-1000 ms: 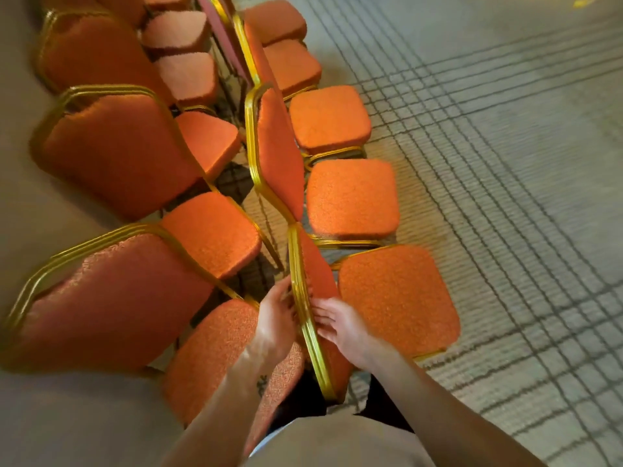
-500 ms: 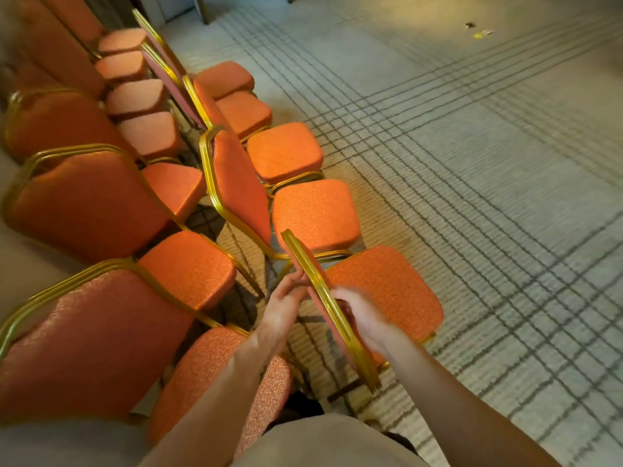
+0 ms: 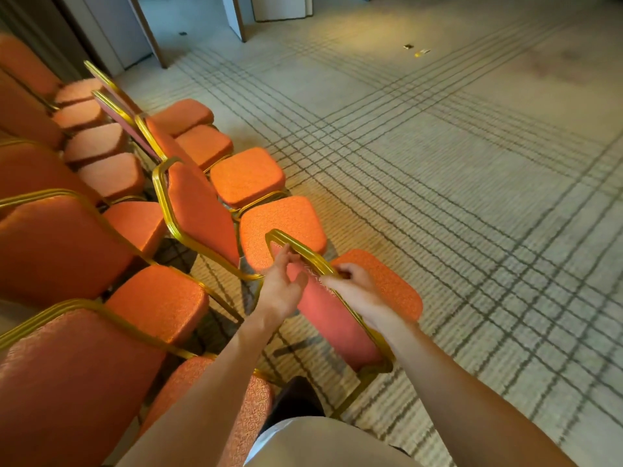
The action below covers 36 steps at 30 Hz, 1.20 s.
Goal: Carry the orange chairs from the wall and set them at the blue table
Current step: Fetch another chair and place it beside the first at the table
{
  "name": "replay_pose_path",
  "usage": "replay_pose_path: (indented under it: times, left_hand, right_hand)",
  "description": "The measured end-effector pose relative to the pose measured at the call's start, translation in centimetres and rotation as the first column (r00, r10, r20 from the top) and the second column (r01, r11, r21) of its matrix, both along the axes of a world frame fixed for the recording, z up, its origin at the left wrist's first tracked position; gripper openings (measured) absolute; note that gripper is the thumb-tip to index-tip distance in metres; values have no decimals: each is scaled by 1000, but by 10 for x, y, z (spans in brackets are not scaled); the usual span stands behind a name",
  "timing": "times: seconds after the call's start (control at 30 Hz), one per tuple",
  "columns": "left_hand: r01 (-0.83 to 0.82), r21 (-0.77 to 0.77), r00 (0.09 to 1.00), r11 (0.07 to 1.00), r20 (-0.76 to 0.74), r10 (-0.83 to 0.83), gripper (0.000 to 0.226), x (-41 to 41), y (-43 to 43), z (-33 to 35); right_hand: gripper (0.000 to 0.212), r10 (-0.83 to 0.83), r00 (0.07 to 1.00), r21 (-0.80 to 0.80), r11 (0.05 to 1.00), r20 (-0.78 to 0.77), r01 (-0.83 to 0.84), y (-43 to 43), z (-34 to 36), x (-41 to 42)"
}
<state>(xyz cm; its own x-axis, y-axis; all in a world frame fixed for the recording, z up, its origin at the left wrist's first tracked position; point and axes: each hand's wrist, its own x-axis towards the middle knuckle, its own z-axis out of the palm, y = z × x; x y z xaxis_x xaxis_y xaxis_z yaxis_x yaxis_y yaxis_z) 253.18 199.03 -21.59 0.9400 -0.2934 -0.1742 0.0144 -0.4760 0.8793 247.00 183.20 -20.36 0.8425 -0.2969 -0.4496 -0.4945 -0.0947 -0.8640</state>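
Gripped the nearest orange chair (image 3: 332, 318) by the gold rail on top of its backrest, tilted, with the seat pointing out over the lined carpet (image 3: 472, 197). Wrapped the right hand (image 3: 354, 284) round that rail, fingers curled over it. Set the left hand (image 3: 281, 291) against the rail's far corner, thumb spread wide; could not tell whether its fingers hooked round it. Stood at the near end of two rows of matching chairs (image 3: 199, 203), gold-edged, just left of the held one.
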Motion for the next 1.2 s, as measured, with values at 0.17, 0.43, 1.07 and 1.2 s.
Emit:
replay_pose_path:
  times: [0.17,0.43,1.07,1.2]
  left_hand:
    - [113,170,941,979,299,-161,47,32,-16,-11]
    - [331,346,783,878,419,-460,43,108,-41,-24]
    - [412,461,635,786,473,-611,22,185,-149,-16]
    - [401,415,676,817,468,-570,15,191,-174,-11]
  right_hand:
    - [32,-70,998,-210,975,-1,68,-1,-7,15]
    - [35,-132,991,-515,849,8,117,-2,5,52]
    - [33,-247,969,-818,555,15,154,-95,7,97]
    - [31,-252,967,-831,533,22,158,-118,4,105]
